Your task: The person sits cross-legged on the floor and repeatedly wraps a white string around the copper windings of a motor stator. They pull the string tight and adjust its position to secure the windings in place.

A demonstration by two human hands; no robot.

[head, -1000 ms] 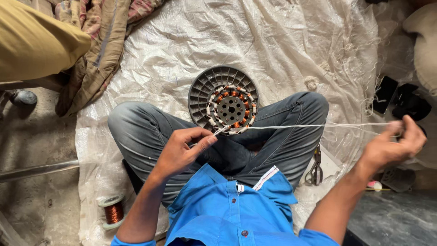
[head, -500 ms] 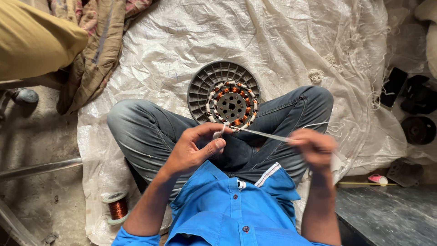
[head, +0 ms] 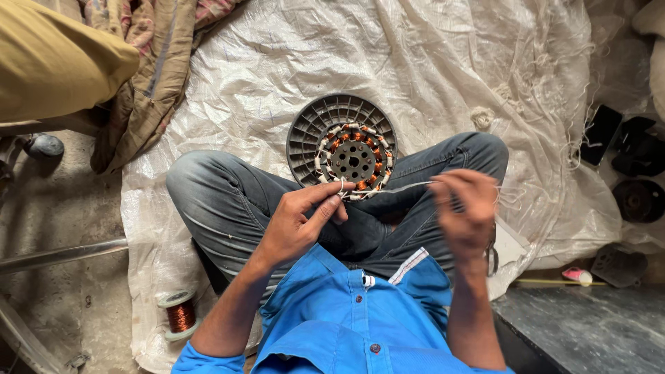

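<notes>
1. Two hands, one white thread (head: 402, 187), drawn from the motor winding (head: 352, 161) on the lap.
2. Left hand (head: 298, 221): grip pinched on thread at the coils; best held firm.
3. Right hand (head: 467, 211): grip closed on thread; pull level, taut.

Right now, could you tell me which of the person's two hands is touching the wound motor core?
The left hand: its fingertips rest on the rim of the stator, while the right hand is off to the side, pulling the white thread.

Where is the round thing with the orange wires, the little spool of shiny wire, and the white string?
round motor part (head: 353, 161): head view, on its dark metal centre.
spool of copper wire (head: 181, 315): head view, on the wound copper middle.
white string (head: 402, 187): head view, on the stretch between the two hands.
</notes>
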